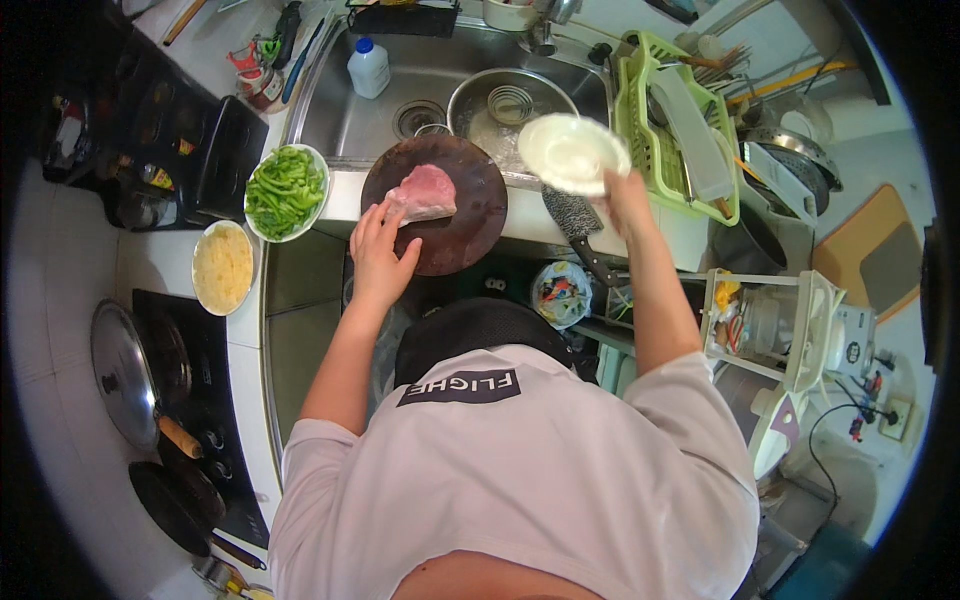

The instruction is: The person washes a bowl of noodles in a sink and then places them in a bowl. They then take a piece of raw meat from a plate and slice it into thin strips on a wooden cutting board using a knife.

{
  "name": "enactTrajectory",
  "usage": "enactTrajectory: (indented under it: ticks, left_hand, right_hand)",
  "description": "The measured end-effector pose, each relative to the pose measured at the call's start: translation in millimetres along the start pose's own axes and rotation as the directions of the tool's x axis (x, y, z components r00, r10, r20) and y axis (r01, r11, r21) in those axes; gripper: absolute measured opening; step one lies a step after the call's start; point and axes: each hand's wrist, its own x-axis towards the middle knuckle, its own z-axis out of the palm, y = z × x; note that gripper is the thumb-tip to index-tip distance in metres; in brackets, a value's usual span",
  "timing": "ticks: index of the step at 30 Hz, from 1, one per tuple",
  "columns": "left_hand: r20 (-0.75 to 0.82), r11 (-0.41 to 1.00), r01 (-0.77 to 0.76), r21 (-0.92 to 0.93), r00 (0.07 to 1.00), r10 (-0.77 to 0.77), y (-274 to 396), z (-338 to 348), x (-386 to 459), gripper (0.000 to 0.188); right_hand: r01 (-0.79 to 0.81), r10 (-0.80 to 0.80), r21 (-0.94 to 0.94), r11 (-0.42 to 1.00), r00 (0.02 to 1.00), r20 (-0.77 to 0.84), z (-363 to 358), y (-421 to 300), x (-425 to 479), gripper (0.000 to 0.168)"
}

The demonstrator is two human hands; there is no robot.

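Observation:
A slab of raw pink meat [424, 192] lies on a round dark wooden chopping board [469, 244] at the sink's front edge. My left hand [381, 251] rests at the board's near left side, fingers spread, its fingertips touching the meat's lower left edge. In my right hand [626, 204] is a white dish [574, 152], gripped by its near right rim and held above the sink's right front edge; it looks slightly blurred. Below the dish, a cleaver [572, 214] with a dark patterned blade lies on the counter, its black handle jutting over the front edge.
Left stand a bowl of sliced green peppers [283, 193] and a bowl of pale yellow food [223, 268]. The steel sink [337, 112] holds a metal basin [512, 112] and a blue-capped bottle [369, 69]. A green dish rack [675, 127] stands right; a lidded pan [124, 375] sits on the stove.

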Motion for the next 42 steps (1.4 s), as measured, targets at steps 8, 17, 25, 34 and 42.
enactTrajectory:
  ticks: [8, 17, 25, 34, 42]
  left_hand:
    - [0.000, 0.996, -0.074, 0.059, 0.997, 0.074, 18, 30, 42, 0.054]
    - [0.087, 0.994, 0.034, 0.107, 0.995, -0.043, 24, 44, 60, 0.063]
    - [0.019, 0.987, 0.036, 0.155, 0.999, -0.039, 33, 43, 62, 0.067]
    - [-0.029, 0.988, 0.087, 0.127, 0.996, -0.084, 38, 39, 56, 0.060]
    - [-0.111, 0.978, -0.209, 0.003, 0.972, 0.208, 13, 48, 63, 0.037]
  right_hand:
    - [-0.053, 0.183, 0.424, 0.904, 0.945, -0.270, -96, 108, -97, 0.040]
    - [-0.036, 0.323, 0.476, 0.879, 0.780, -0.537, -129, 149, -68, 0.045]
    - [0.406, -0.470, -0.823, 0.397, 0.860, 0.197, -42, 88, -84, 0.055]
    - [0.238, -0.211, -0.892, 0.384, 0.963, 0.166, -8, 81, -43, 0.049]
    - [0.577, -0.308, -0.614, 0.538, 0.813, 0.494, 66, 2, -68, 0.020]
